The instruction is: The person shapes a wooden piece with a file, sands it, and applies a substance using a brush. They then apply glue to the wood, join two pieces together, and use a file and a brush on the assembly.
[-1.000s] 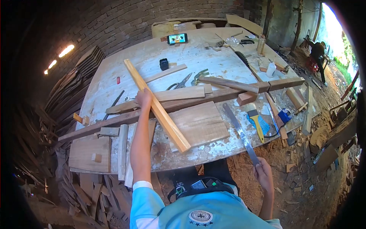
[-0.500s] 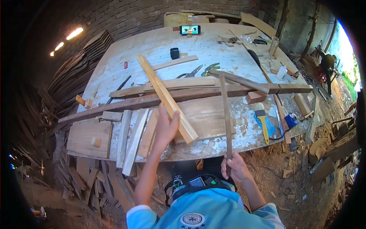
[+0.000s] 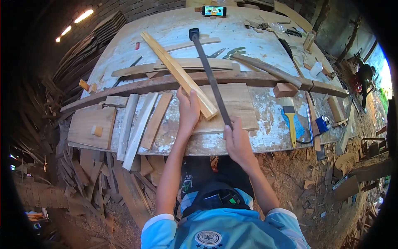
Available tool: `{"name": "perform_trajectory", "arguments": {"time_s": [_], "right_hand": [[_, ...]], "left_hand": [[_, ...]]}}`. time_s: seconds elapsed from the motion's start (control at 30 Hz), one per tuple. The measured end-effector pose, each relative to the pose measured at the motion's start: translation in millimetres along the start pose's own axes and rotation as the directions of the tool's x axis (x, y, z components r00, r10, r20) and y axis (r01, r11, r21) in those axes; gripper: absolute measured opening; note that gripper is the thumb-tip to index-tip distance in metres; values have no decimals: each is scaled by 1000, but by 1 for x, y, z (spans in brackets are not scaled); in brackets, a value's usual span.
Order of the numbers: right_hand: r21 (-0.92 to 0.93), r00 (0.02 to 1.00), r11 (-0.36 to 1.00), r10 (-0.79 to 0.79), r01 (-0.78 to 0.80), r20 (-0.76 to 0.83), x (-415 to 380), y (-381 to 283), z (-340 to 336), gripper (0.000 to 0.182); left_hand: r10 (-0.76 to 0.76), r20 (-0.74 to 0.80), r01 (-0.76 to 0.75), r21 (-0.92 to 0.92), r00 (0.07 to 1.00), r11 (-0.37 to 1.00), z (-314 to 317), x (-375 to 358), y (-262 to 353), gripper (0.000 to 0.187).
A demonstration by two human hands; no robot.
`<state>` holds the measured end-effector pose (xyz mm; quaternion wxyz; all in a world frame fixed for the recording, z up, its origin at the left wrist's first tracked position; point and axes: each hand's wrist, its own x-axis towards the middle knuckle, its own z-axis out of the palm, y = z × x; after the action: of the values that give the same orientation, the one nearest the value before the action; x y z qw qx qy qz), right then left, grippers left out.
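Pale yellow wooden batten (image 3: 178,74) at frame centre; dark grey metal blade (image 3: 209,76); yellow-handled brush (image 3: 291,124) with blue at right; whitish paint-stained tabletop (image 3: 174,29).

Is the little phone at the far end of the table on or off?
On. The phone has a lit, colourful screen, propped at the table's far edge.

Bright daylight from the right, dim left, strong fisheye warp with dark corners.
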<state>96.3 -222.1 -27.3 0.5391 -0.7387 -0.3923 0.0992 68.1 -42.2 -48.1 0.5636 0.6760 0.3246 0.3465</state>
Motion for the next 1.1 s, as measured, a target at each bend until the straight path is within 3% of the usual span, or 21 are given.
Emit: {"name": "perform_trajectory", "arguments": {"time_s": [0.07, 0.13, 0.23, 0.43, 0.53, 0.63, 0.73, 0.77, 0.83, 0.87, 0.9, 1.0, 1.03, 1.1], "right_hand": [[-78, 1000, 997, -3, 5, 23, 1, -3, 5, 22], [-184, 999, 981, -50, 53, 20, 4, -3, 11, 22], [-181, 997, 983, -17, 30, 72, 5, -7, 18, 22], [-84, 994, 991, -108, 105, -29, 8, -8, 32, 39], [-46, 996, 999, 25, -21, 91, 11, -11, 29, 48], [-109, 964, 959, -265, 260, -28, 15, 5, 38, 55], [-77, 950, 951, -304, 298, -71, 17, 7, 40, 58], [-104, 945, 945, -318, 309, -75, 17, 8, 41, 61], [-158, 937, 932, -340, 325, -80, 14, 9, 44, 66], [-171, 952, 941, -302, 292, -36, 7, 9, 41, 68], [-183, 964, 948, -264, 262, 12, -3, 6, 36, 69], [-232, 979, 951, -196, 205, 62, -46, 5, 19, 72], [-250, 979, 947, -191, 202, 66, -51, 5, 15, 72], [-259, 982, 947, -175, 187, 69, -45, 0, 19, 73]], "left_hand": [[-120, 35, 121, -17, 992, 993, -4, -16, 37, 47], [-56, 4, 56, -64, 998, 996, -4, -14, 31, 46], [3, -14, -4, -23, 1000, 1000, -8, -15, 29, 46], [-4, -26, 2, -84, 1000, 996, -7, -16, 26, 46], [14, -41, -16, -60, 999, 998, -7, -15, 23, 46], [39, -35, -41, -75, 999, 996, -7, -15, 20, 47], [-43, -23, 41, -74, 999, 996, -6, -18, 32, 48], [-121, 15, 120, 58, 993, 991, -9, -23, 44, 46], [44, -56, -41, 56, 997, 998, -7, -9, 14, 45], [121, -95, -116, 57, 988, 992, -6, -5, -2, 45], [-15, -69, 7, -111, 998, 994, -6, -7, 6, 43], [-32, -107, 18, -132, 994, 991, -5, -4, 8, 44], [58, -141, -56, 19, 988, 998, -2, -6, 3, 43], [78, -151, -84, -30, 985, 996, -4, -1, -2, 43]]}}
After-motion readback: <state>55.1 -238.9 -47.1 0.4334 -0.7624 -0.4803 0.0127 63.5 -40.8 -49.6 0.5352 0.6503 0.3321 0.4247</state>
